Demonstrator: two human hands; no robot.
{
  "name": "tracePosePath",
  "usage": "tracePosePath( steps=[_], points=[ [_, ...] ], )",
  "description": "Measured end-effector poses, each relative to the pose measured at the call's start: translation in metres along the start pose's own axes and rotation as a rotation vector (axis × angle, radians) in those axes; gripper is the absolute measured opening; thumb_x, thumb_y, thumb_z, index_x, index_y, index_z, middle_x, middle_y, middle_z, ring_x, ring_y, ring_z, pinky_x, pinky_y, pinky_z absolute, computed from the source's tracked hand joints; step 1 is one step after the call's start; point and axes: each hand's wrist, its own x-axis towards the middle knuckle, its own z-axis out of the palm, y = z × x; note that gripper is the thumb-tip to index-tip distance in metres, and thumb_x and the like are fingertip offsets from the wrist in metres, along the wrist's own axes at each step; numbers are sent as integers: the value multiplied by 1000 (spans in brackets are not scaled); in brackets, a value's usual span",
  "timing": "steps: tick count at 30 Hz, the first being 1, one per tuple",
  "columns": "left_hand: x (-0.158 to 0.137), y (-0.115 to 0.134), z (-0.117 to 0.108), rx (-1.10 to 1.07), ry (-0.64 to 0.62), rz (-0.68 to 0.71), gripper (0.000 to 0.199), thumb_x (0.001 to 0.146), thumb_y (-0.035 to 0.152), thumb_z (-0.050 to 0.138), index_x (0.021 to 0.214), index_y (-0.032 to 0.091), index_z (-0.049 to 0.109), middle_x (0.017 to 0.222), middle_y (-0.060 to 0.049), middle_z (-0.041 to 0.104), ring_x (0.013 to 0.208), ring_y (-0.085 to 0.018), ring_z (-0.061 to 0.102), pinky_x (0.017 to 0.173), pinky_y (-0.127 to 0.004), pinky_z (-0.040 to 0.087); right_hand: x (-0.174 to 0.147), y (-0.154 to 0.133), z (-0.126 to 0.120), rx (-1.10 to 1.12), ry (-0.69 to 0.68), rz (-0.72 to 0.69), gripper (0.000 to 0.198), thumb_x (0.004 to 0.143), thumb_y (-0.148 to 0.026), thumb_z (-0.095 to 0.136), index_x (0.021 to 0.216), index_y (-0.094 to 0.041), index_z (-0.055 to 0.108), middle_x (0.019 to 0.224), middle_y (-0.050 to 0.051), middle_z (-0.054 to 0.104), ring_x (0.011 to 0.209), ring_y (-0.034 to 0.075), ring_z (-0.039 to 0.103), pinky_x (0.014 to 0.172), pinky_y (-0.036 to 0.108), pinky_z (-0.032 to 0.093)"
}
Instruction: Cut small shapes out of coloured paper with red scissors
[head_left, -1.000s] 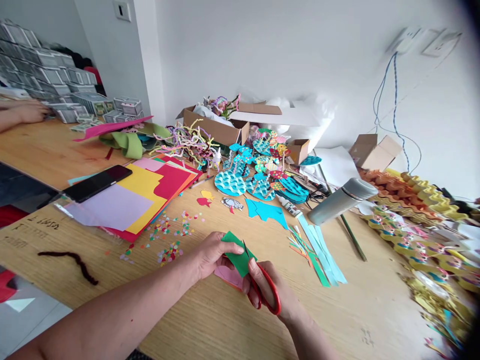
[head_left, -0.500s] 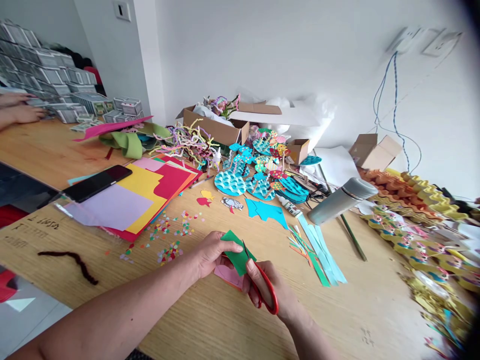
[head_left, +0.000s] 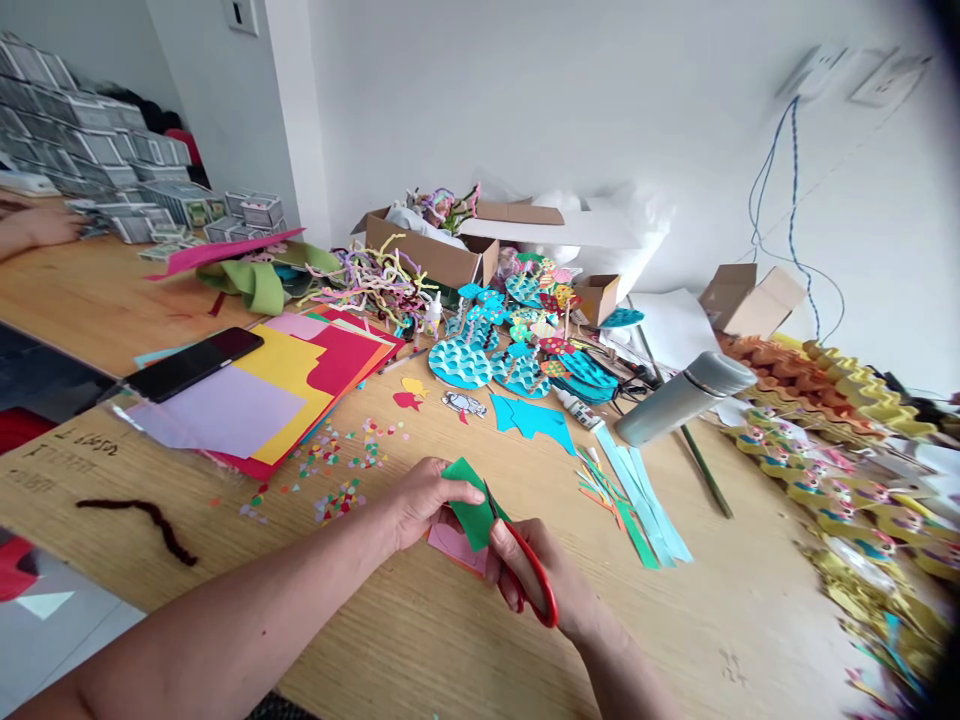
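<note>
Between thumb and fingers, my left hand [head_left: 427,500] pinches a small green piece of paper [head_left: 469,510]. My right hand [head_left: 536,570] grips red-handled scissors [head_left: 546,590], thumb and fingers in the loops. The dark blades lie at the right edge of the green paper; how far they cut in is hard to see. Under the paper, a pink piece of paper [head_left: 454,548] with an orange edge shows near the tabletop, partly covered by my hands. Beyond my hands lie a red paper fish [head_left: 407,401], a yellow one [head_left: 413,385] and blue paper pieces [head_left: 532,422].
Confetti dots [head_left: 345,500] lie left of my hands. Coloured sheets [head_left: 277,400] carry a phone [head_left: 196,362]. A grey flask [head_left: 682,400] and paper strips [head_left: 645,500] are at right, and blue fish crafts [head_left: 460,362] behind. Another person's hand [head_left: 41,225] is at far left.
Both hands stay in nearly the same place with the paper and scissors. The pink paper below shows slightly differently, and the other person's hands have shifted a little.
</note>
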Motion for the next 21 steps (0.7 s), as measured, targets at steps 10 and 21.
tracePosePath(
  steps=[10,21],
  points=[
    [-4,6,2,5,5,-18,28,49,28,76,62,14,55,54,1,58,50,-12,53,51,-27,43,-1,-2,-2,-9,-11,17,72,77,-80,34,52,-16,55,36,-2,43,33,8,38,39,23,30],
    [-3,4,1,2,-10,-14,28,50,28,77,62,14,56,55,0,60,50,-12,54,51,-26,41,-1,-1,-1,-9,-10,2,72,78,-80,33,54,-16,56,37,-2,45,34,8,39,40,23,30]
  ],
)
